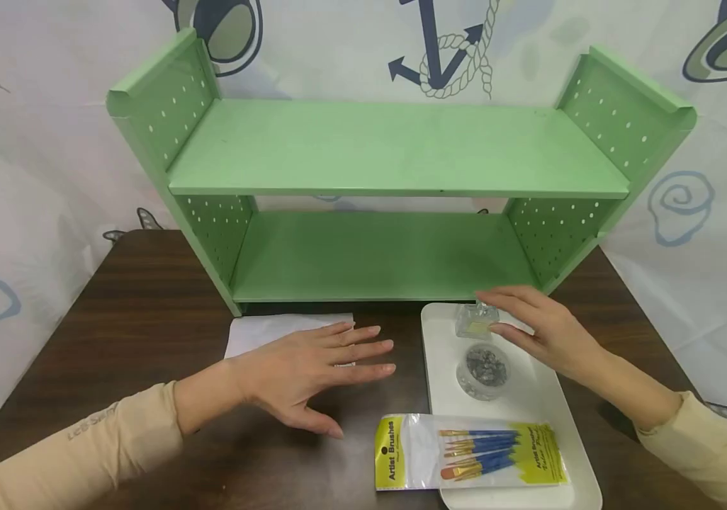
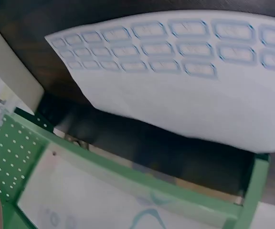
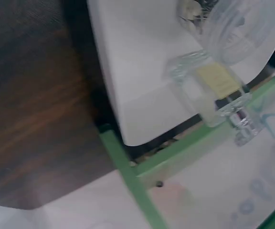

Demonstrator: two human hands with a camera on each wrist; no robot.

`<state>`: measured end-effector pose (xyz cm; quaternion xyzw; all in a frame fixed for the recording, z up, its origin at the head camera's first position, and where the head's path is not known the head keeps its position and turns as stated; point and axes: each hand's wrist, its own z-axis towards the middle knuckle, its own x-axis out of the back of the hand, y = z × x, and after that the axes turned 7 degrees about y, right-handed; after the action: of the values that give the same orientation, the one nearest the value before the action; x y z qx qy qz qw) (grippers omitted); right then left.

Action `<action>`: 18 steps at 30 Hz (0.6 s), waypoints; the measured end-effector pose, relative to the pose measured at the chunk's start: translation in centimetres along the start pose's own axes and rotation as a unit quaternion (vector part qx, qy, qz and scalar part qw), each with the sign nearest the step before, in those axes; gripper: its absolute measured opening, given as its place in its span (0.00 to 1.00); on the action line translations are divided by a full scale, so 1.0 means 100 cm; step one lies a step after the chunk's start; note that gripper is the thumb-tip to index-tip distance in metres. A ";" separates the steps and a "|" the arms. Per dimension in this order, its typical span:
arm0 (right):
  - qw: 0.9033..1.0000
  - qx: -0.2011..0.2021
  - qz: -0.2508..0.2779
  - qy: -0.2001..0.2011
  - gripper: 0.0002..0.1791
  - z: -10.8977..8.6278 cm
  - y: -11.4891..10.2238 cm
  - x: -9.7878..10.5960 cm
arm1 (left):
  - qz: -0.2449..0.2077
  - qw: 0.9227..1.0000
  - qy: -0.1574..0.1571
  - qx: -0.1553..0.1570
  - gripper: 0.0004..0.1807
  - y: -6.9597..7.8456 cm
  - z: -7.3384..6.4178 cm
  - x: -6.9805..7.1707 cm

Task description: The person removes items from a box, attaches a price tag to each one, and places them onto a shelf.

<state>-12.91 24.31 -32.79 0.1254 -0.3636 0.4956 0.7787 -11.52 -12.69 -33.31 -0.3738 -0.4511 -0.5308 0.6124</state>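
My left hand hovers with fingers spread over a white sheet. In the left wrist view the sheet carries rows of blue-framed labels. My right hand is beside a small clear glass bottle, fingers loosely bent and not closed round it. The right wrist view shows the bottle with a pale yellow label and a silver neck. Nearer me on the white tray stands a round clear tub of small metallic pieces. A packet of artist brushes lies across the tray's left edge.
A green two-tier shelf with perforated sides stands at the back of the dark wooden table. Its lower board rises just behind the sheet and tray. A patterned cloth hangs behind.
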 end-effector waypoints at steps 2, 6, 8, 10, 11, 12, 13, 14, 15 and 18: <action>0.999 -0.041 -0.006 0.016 0.25 -0.008 0.003 0.004 | -0.015 1.000 0.003 -0.004 0.48 0.004 0.002 -0.003; 0.992 -0.118 -0.028 0.045 0.16 -0.024 0.003 0.010 | -0.033 0.999 0.010 -0.013 0.49 0.011 0.003 -0.010; 0.986 -0.150 -0.041 0.056 0.19 -0.033 0.002 0.012 | -0.041 0.999 0.014 -0.017 0.49 0.015 0.002 -0.014; 0.981 -0.173 -0.057 0.066 0.23 -0.040 0.001 0.013 | -0.052 0.998 0.015 -0.021 0.50 0.020 0.001 -0.017; 0.978 -0.187 -0.062 0.068 0.24 -0.044 0.000 0.013 | -0.058 0.998 0.014 -0.022 0.50 0.022 0.000 -0.019; 0.976 -0.195 -0.068 0.072 0.24 -0.048 0.000 0.013 | -0.063 0.998 0.014 -0.025 0.50 0.025 0.000 -0.021; 0.973 -0.205 -0.072 0.073 0.23 -0.052 0.000 0.013 | -0.068 0.997 0.014 -0.027 0.50 0.029 0.000 -0.023; 0.971 -0.213 -0.077 0.075 0.23 -0.056 -0.001 0.013 | -0.073 0.997 0.014 -0.030 0.50 0.032 0.000 -0.026; 0.969 -0.223 -0.079 0.076 0.23 -0.059 -0.001 0.012 | -0.079 0.996 0.014 -0.032 0.51 0.036 0.001 -0.028; 0.961 -0.249 -0.094 0.075 0.21 -0.069 -0.002 0.011 | -0.095 0.995 0.017 -0.035 0.51 0.047 0.001 -0.037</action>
<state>-9.41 28.76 -36.84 -0.0768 -0.4026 0.3215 0.8536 -6.97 -10.65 -36.73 -0.3417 -0.4553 -0.6080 0.5535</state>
